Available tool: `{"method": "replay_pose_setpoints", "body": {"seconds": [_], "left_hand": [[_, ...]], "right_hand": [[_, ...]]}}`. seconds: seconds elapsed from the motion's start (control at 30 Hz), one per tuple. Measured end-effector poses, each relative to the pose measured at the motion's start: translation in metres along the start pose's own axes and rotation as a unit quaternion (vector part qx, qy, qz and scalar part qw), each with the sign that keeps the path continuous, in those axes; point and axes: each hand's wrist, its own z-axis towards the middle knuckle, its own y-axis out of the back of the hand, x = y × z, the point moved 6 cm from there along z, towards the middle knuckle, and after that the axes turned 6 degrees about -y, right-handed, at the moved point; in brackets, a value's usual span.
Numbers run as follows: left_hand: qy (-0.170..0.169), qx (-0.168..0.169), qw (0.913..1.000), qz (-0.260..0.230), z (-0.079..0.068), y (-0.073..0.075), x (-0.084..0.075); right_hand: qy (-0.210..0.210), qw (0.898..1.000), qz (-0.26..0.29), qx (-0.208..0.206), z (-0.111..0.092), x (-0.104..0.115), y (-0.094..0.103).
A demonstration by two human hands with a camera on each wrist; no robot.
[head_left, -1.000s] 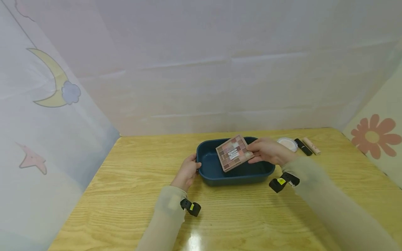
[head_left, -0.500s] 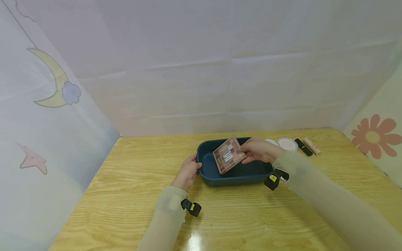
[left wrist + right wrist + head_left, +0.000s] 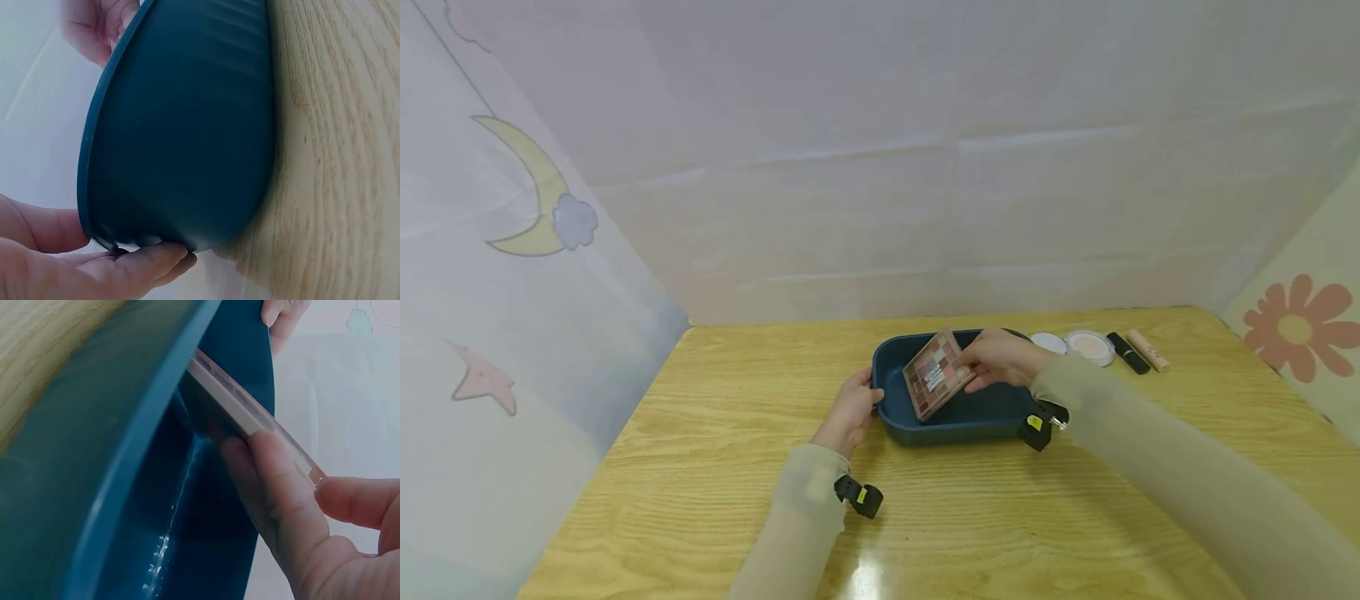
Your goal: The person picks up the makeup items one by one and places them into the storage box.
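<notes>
A dark blue oblong basin point(image 3: 973, 432) stands on the wooden table. My left hand point(image 3: 850, 410) grips its left end, the thumb over the rim and the fingers against the outer wall, as the left wrist view shows on the basin wall point(image 3: 181, 125). My right hand point(image 3: 1003, 358) pinches the right edge of an eyeshadow palette point(image 3: 934, 375), fingers beneath and thumb on the edge in the right wrist view. The palette leans tilted inside the basin, its coloured pans facing up and its left side lower. Whether its lower edge touches the basin floor I cannot tell.
Right of the basin lie a white round disc point(image 3: 1048, 342), a round clear-rimmed compact point(image 3: 1090, 347), a black tube point(image 3: 1128, 353) and a cream tube point(image 3: 1148, 350). A pale cloth wall point(image 3: 865, 250) rises behind the table point(image 3: 722, 433).
My right hand has moved left and slightly down with the palette, which now tilts more steeply in the basin. The white disc has come into view. My left hand keeps its grip.
</notes>
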Motion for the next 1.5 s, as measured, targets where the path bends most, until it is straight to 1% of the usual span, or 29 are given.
{"method": "replay_pose_setpoints", "body": {"seconds": [0.27,0.4,0.53,0.87,1.03,1.1,1.23,1.5], "left_hand": [[0.009,0.000,0.9999,0.007,0.001,0.001,0.003],[0.007,-0.001,0.9999,0.010,0.001,0.001,0.003],[0.009,-0.003,0.9999,0.009,0.000,0.001,0.002],[0.014,-0.010,0.9998,0.013,0.000,0.003,0.002],[0.011,-0.007,0.9999,0.011,0.001,0.003,0.003],[0.010,-0.007,0.9998,0.012,0.001,0.003,0.004],[0.011,-0.008,0.9998,0.014,0.001,0.003,0.004],[0.000,-0.003,0.9999,0.016,0.001,0.002,0.001]], "right_hand": [[-0.013,1.000,-0.028,-0.003,0.005,0.002,-0.006],[-0.030,0.997,-0.068,0.003,0.007,0.003,-0.010],[-0.047,0.992,-0.120,0.016,0.010,0.004,-0.016],[-0.084,0.971,-0.222,0.020,0.019,0.001,-0.025],[-0.100,0.955,-0.277,0.027,0.025,-0.002,-0.028],[-0.111,0.949,-0.292,0.031,0.028,-0.004,-0.029],[-0.128,0.942,-0.308,0.032,0.032,-0.006,-0.030],[-0.143,0.927,-0.345,0.028,0.036,-0.005,-0.030]]}}
